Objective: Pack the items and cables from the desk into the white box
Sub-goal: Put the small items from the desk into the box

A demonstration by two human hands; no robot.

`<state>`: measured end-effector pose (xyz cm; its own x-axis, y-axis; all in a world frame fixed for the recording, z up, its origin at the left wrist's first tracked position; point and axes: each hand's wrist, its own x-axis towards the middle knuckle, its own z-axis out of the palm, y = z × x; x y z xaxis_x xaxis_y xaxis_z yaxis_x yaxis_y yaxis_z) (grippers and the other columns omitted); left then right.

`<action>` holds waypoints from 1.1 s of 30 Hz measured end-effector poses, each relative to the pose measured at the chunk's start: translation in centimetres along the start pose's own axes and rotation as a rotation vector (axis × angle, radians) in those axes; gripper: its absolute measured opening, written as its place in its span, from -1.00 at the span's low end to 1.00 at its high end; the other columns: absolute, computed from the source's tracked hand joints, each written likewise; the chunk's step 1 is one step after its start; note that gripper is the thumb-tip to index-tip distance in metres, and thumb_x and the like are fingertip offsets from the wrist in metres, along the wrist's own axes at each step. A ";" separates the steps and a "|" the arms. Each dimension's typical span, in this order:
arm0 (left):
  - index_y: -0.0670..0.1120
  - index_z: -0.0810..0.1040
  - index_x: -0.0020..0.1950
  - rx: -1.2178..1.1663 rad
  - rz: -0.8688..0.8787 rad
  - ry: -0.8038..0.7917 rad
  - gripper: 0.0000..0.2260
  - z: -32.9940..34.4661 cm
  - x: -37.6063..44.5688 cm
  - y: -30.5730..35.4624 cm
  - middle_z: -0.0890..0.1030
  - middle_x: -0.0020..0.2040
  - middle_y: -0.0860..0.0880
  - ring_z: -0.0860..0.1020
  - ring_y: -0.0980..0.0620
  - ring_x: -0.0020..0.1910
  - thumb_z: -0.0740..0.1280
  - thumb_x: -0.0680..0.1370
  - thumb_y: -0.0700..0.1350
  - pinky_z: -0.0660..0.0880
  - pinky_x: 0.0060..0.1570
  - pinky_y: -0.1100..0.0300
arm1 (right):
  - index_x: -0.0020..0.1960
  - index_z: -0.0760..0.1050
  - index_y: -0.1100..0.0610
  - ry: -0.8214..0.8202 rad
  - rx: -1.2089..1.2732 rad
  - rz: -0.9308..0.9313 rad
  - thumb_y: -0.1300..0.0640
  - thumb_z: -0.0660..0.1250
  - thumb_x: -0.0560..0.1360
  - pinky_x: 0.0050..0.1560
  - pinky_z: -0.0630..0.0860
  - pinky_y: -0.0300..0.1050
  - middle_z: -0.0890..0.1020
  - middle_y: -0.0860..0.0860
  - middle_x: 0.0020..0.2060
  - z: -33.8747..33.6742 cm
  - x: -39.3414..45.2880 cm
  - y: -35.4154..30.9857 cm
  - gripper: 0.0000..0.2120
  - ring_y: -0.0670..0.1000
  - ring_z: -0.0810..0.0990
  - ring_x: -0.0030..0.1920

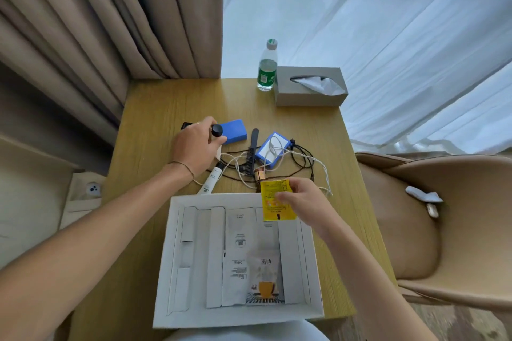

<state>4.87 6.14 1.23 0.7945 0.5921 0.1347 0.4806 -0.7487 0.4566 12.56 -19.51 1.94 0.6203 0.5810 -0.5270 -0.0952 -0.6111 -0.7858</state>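
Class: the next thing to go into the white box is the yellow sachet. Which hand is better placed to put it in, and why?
The right hand. It already pinches the yellow sachet above the white box's far rim. The left hand is farther away, gripping a black-capped item.

I sit at a wooden desk (171,108). Beige curtains (105,14) hang left, sheer white curtains (388,22) admit daylight right, tan chair (443,224) alongside.

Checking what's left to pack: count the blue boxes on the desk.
2. One blue box lies beside the left hand; the other blue box sits right of the comb, cables draped over it. Others may be hidden under the hand.
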 end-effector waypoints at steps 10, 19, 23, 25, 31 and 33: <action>-0.01 0.58 0.03 -0.468 0.041 0.055 -0.85 -5.5 -6.7 1.3 0.66 -0.17 0.09 0.61 0.18 -0.20 0.44 0.53 0.01 0.52 -0.21 0.31 | -0.28 0.49 0.13 0.264 -0.883 -0.061 0.03 0.30 0.47 -0.37 0.39 -0.11 0.63 0.05 -0.31 5.8 -1.2 2.6 -0.79 0.16 0.60 -0.27; 0.06 0.59 -0.04 -0.431 0.029 -0.075 -0.86 -6.5 -12.9 -1.3 0.64 -0.22 0.13 0.62 0.17 -0.24 0.47 0.50 0.07 0.61 -0.21 0.11 | -0.22 0.59 0.04 0.207 -1.290 -0.141 0.22 0.34 0.52 -0.34 0.42 -0.14 0.64 -0.03 -0.33 9.1 0.7 4.0 -0.83 0.04 0.58 -0.33; 0.06 0.64 -0.04 -0.317 -0.011 -0.129 -0.83 -6.3 -14.5 -2.2 0.64 -0.24 0.16 0.61 0.20 -0.24 0.46 0.49 0.12 0.62 -0.24 0.19 | -0.04 0.63 0.09 0.135 -1.312 -0.086 0.27 0.34 0.52 -0.27 0.50 -0.10 0.72 0.01 -0.14 10.0 1.3 4.6 -0.87 0.08 0.71 -0.15; 0.06 0.66 -0.02 -0.255 -0.037 -0.163 -0.80 -6.0 -15.0 -2.4 0.65 -0.23 0.15 0.60 0.20 -0.23 0.43 0.49 0.15 0.62 -0.23 0.20 | -0.01 0.61 0.10 0.119 -1.296 -0.061 0.25 0.26 0.56 -0.25 0.49 -0.08 0.71 0.02 -0.10 10.5 1.5 4.9 -0.84 0.09 0.70 -0.10; 0.01 0.65 -0.05 -0.109 -0.095 -0.297 -0.80 -4.1 -15.5 -2.0 0.61 -0.29 0.10 0.57 0.15 -0.30 0.40 0.51 0.12 0.59 -0.31 0.17 | -0.09 0.56 0.04 0.107 -1.212 -0.041 0.11 0.20 0.60 -0.24 0.46 -0.11 0.64 0.00 -0.17 10.4 2.2 4.6 -0.82 0.06 0.64 -0.14; -0.01 0.63 -0.04 -0.056 -0.104 -0.340 -0.81 -3.1 -15.6 -1.7 0.59 -0.31 0.08 0.55 0.13 -0.32 0.41 0.50 0.09 0.54 -0.36 0.20 | -0.16 0.48 0.05 0.123 -1.156 -0.029 0.14 0.24 0.56 -0.25 0.48 -0.11 0.59 0.00 -0.23 10.2 2.3 4.4 -0.87 0.06 0.59 -0.20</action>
<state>-9.46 -0.93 1.08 0.8254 0.5236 -0.2112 0.5513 -0.6667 0.5015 5.64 -15.39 -5.95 0.6879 0.5855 -0.4290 0.6484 -0.7613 0.0006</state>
